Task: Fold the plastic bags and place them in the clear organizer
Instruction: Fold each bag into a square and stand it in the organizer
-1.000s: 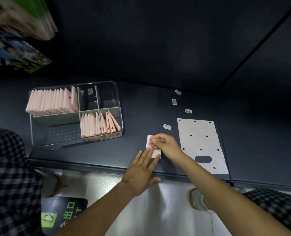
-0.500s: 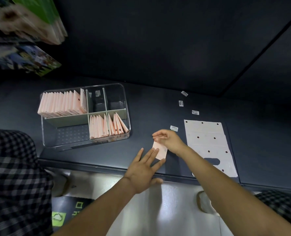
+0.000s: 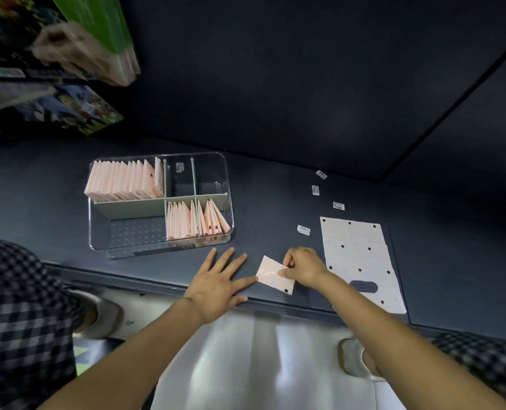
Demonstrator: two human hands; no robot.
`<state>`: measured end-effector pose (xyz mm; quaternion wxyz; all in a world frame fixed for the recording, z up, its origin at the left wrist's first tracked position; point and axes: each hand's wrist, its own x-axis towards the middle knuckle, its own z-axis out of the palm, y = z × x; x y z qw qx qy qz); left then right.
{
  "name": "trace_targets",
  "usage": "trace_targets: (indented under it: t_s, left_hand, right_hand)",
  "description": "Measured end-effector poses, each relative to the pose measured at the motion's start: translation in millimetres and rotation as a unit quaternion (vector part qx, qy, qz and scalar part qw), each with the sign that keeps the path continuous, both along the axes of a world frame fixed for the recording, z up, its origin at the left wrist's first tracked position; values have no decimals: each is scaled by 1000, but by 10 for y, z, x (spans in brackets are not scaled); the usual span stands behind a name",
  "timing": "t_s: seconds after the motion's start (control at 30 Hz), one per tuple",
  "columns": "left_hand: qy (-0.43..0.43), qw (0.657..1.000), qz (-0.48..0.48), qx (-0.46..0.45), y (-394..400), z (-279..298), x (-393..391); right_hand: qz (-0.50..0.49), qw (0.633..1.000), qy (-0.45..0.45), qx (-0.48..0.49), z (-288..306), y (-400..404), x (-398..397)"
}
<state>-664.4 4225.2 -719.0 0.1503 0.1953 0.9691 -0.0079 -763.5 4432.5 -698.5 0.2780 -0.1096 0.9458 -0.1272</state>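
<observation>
On the dark counter (image 3: 275,184) the organizer (image 3: 229,202) stands well left of the flat stack (image 3: 361,255), with one row of folded bags filling its far-left bay, two smaller batches in the near-right bays and the other three bays bare, while four small labels (image 3: 303,230) lie scattered between. The left hand (image 3: 219,279) lies spread flat, fingertip just touching the bag (image 3: 272,275), and the right hand (image 3: 303,266) pinches that single folded packet at its right edge, near the counter's front lip. It looks light, thin, soft and slippery, apt to spring open, so I'd grip it across the folded edges.
</observation>
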Motion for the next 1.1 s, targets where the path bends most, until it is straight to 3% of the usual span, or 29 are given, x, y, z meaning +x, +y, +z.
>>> trace_targets:
  t_s: [0.13, 0.2, 0.27, 0.33, 0.4, 0.63, 0.8, 0.93, 1.1]
  left_hand:
    - [-11, 1000, -2, 21, 4, 70, -4]
    - [6, 995, 8, 104, -29, 166, -42]
    - [58, 980, 26, 190, -86, 318, -105]
    - [164, 963, 41, 212, -170, 427, -200]
    - [214, 955, 69, 192, -278, 480, -307]
    - [134, 984, 100, 56, -591, 317, -544]
    - [129, 990, 46, 22, -667, 283, -651]
    - [134, 991, 25, 12, -721, 280, -666]
    - [146, 986, 62, 46, -806, 242, -613]
  right_hand:
    - [-19, 999, -13, 23, 45, -53, 74]
    - [-25, 999, -22, 30, 82, -63, 101]
    - [-4, 999, -21, 45, 112, -50, 116]
    - [11, 999, -11, 46, 145, -23, 145]
    - [11, 999, -9, 37, 151, 10, 196]
    - [-65, 997, 18, 28, 9, -7, 374]
    - [-74, 995, -20, 61, 53, -78, 365]
    - [-147, 987, -24, -65, 240, -182, 265]
    - [-219, 933, 15, -286, 629, -667, 41]
